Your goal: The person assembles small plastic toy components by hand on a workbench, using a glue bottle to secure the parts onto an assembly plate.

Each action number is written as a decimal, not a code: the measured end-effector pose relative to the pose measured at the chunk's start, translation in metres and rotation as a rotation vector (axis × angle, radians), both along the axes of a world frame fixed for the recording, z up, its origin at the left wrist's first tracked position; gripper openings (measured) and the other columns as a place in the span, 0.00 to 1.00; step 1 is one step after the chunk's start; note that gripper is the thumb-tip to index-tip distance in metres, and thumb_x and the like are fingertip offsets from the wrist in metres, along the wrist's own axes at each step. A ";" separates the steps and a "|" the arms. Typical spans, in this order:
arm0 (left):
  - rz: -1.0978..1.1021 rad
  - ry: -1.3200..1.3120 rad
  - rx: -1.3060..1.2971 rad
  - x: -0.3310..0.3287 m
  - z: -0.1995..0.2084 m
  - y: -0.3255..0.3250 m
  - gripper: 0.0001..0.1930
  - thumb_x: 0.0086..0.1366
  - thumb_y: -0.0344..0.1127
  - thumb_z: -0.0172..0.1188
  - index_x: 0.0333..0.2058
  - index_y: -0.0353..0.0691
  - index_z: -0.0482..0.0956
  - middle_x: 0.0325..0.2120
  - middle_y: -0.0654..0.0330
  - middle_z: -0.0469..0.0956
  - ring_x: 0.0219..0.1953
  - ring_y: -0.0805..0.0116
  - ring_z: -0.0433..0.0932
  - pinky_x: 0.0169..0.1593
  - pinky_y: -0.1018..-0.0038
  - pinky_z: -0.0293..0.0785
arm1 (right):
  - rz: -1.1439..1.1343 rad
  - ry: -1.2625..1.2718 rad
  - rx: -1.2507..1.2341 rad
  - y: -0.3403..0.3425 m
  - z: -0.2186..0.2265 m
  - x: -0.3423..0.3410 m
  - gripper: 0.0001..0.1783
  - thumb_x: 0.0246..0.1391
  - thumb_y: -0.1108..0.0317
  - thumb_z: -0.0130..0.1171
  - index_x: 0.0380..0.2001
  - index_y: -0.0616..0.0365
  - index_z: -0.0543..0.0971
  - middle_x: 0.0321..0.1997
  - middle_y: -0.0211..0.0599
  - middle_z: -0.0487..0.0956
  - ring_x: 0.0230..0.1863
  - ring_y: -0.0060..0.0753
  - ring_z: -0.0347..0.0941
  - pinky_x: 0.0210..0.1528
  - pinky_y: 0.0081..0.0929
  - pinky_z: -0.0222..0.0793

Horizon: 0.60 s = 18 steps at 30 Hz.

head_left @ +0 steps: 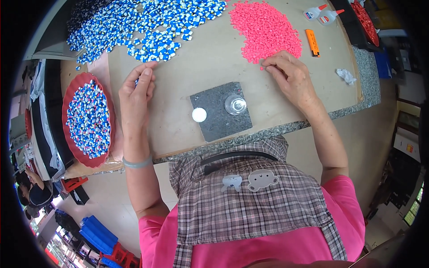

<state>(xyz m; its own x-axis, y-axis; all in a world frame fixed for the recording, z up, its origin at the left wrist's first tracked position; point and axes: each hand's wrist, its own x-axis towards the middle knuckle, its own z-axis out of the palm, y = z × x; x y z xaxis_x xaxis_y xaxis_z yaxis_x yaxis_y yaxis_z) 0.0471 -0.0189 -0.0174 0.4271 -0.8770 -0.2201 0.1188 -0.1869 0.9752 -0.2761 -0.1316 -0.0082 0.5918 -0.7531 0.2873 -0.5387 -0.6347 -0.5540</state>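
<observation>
My left hand (137,89) is closed near the lower edge of a heap of small blue-and-white pieces (156,47). A bit of blue shows between its curled fingers, most of it hidden. At the near edge of a heap of small pink pieces (268,33), my right hand (288,76) has thumb and forefinger pinched together. A loose pink piece lies right beside those fingertips; whether anything is between them is too small to tell. Between my hands lies a dark stone slab (219,127), bearing a white round disc (199,115) and a small clear glass cup (235,105).
On the left stands a red scalloped tray (71,143) full of blue, white and pink pieces. Two glue bottles (327,18), an orange lighter (312,43) and crumpled tissue (346,76) lie at right. A black bin (357,27) holds red pieces. The granite table edge (286,129) runs before me.
</observation>
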 end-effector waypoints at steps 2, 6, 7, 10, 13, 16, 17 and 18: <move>-0.004 -0.073 0.022 0.003 0.000 -0.004 0.11 0.68 0.34 0.55 0.43 0.36 0.80 0.26 0.68 0.73 0.25 0.84 0.64 0.25 0.86 0.55 | -0.046 -0.003 0.013 0.006 0.002 0.006 0.05 0.48 0.75 0.63 0.31 0.59 0.80 0.30 0.36 0.77 0.33 0.38 0.76 0.35 0.32 0.73; -0.058 -0.555 -0.078 0.004 -0.007 -0.016 0.10 0.67 0.34 0.56 0.42 0.36 0.81 0.27 0.65 0.77 0.28 0.78 0.72 0.30 0.79 0.69 | -0.025 0.026 -0.071 0.012 0.004 0.011 0.04 0.47 0.75 0.63 0.29 0.60 0.78 0.29 0.36 0.76 0.32 0.39 0.76 0.34 0.33 0.73; -0.053 -0.679 -0.120 0.000 -0.005 -0.020 0.08 0.65 0.32 0.57 0.41 0.37 0.80 0.28 0.60 0.80 0.29 0.71 0.77 0.35 0.74 0.73 | -0.022 0.040 -0.069 0.013 0.006 0.011 0.04 0.47 0.75 0.63 0.28 0.60 0.77 0.29 0.37 0.76 0.32 0.39 0.75 0.34 0.33 0.72; -0.080 -0.834 -0.129 -0.013 0.005 -0.026 0.08 0.63 0.31 0.58 0.40 0.38 0.80 0.27 0.55 0.80 0.28 0.67 0.77 0.34 0.73 0.72 | 0.038 0.051 -0.049 0.011 0.009 0.011 0.04 0.47 0.76 0.62 0.27 0.61 0.76 0.29 0.37 0.75 0.31 0.39 0.74 0.33 0.34 0.72; -0.111 -0.928 -0.086 -0.021 0.013 -0.033 0.07 0.61 0.29 0.59 0.39 0.40 0.79 0.29 0.52 0.80 0.29 0.57 0.79 0.34 0.66 0.74 | 0.103 0.081 -0.004 0.010 0.014 0.008 0.05 0.46 0.78 0.61 0.27 0.61 0.75 0.29 0.36 0.74 0.30 0.39 0.74 0.32 0.34 0.71; -0.144 -1.026 -0.114 -0.020 0.005 -0.042 0.08 0.61 0.31 0.60 0.40 0.41 0.79 0.31 0.52 0.81 0.32 0.53 0.80 0.35 0.62 0.75 | 0.127 0.125 0.030 0.011 0.015 0.008 0.06 0.45 0.79 0.60 0.28 0.61 0.74 0.29 0.36 0.74 0.30 0.39 0.74 0.32 0.34 0.71; -0.148 -1.126 -0.155 -0.019 0.002 -0.045 0.09 0.61 0.32 0.60 0.40 0.42 0.79 0.31 0.53 0.81 0.32 0.53 0.80 0.35 0.62 0.75 | 0.135 0.144 0.036 0.011 0.015 0.008 0.06 0.45 0.79 0.60 0.29 0.62 0.73 0.29 0.37 0.73 0.29 0.38 0.73 0.32 0.33 0.71; -0.152 -1.226 -0.197 -0.018 0.001 -0.048 0.09 0.60 0.33 0.61 0.40 0.42 0.79 0.31 0.53 0.80 0.32 0.53 0.80 0.36 0.62 0.76 | 0.134 0.142 0.035 0.010 0.015 0.008 0.06 0.45 0.79 0.60 0.29 0.62 0.73 0.29 0.37 0.73 0.29 0.38 0.73 0.32 0.33 0.71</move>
<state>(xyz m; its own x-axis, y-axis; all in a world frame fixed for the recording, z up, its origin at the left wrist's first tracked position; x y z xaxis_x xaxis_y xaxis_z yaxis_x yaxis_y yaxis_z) 0.0288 -0.0670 -0.0164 0.1493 -0.9083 0.3907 -0.8963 0.0425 0.4413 -0.2682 -0.1213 0.0070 0.7203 -0.6728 0.1691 -0.5249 -0.6879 -0.5013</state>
